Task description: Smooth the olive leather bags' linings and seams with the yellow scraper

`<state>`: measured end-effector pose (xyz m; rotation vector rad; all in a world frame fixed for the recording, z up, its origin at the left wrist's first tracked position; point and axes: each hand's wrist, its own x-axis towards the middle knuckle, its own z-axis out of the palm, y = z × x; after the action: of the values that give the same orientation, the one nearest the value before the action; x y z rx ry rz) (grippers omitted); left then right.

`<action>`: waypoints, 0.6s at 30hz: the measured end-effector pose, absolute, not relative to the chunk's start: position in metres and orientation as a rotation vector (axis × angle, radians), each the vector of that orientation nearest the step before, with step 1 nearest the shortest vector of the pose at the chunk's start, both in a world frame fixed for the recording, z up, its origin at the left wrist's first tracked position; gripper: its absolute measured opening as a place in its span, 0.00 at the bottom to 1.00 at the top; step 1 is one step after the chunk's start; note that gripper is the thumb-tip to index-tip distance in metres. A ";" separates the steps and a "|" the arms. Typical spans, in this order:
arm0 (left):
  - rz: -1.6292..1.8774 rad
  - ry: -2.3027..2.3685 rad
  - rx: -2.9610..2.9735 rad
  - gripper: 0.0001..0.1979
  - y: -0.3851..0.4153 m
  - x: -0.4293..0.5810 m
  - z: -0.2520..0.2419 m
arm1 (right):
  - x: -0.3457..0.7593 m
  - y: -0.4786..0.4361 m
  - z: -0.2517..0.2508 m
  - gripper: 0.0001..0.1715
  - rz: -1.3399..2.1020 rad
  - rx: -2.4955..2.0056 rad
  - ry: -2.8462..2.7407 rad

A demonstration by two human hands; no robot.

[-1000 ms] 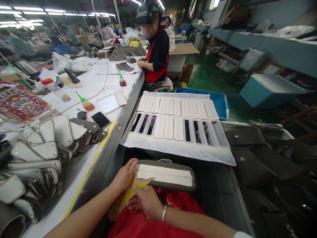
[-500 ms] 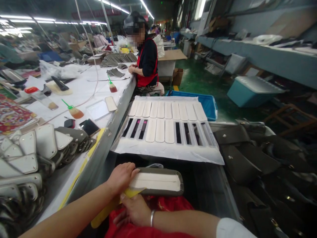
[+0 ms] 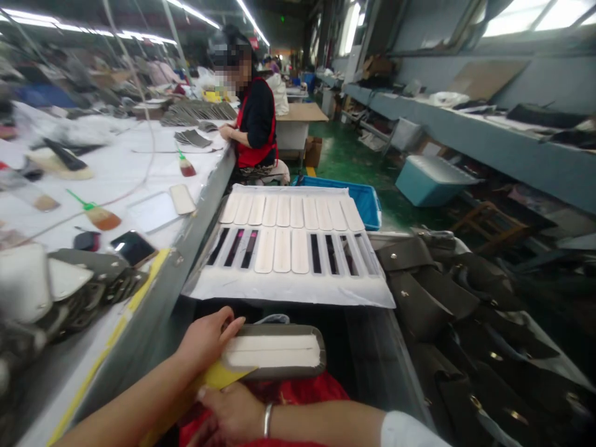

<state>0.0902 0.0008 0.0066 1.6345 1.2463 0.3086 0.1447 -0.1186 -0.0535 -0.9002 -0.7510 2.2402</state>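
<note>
Low in the middle lies a dark grey-green bag piece with a cream panel along its upturned face, a seam line running down it. My left hand grips the piece's left end, thumb and fingers bent over the edge. Just below, my right hand, with a silver bangle at the wrist, is closed on a yellow flat strip. The strip's pointed end lies against the lower left corner of the bag piece. Part of the strip is hidden behind my hands and forearm.
Ahead stands a white slotted board holding cream panels. On the left worktable are glue bottles, a phone and stacked flaps. Dark bags are piled right. A co-worker sits beyond, near a blue bin.
The view has turned right, so the surroundings appear shifted left. Both hands keep their hold on the bag piece and the yellow strip, with little visible movement.
</note>
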 end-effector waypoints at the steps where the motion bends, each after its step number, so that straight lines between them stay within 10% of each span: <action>1: 0.367 1.219 1.471 0.22 0.001 0.086 0.007 | 0.145 -0.122 -0.050 0.23 2.330 -0.921 -0.669; 18: 0.729 0.839 0.627 0.23 -0.051 0.002 -0.021 | 0.205 -0.102 0.038 0.22 1.085 -1.353 -1.067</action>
<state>0.0020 -0.0512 -0.0210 0.6274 0.8393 0.7291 0.2046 -0.1021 0.0380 -1.3528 -1.0674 1.0853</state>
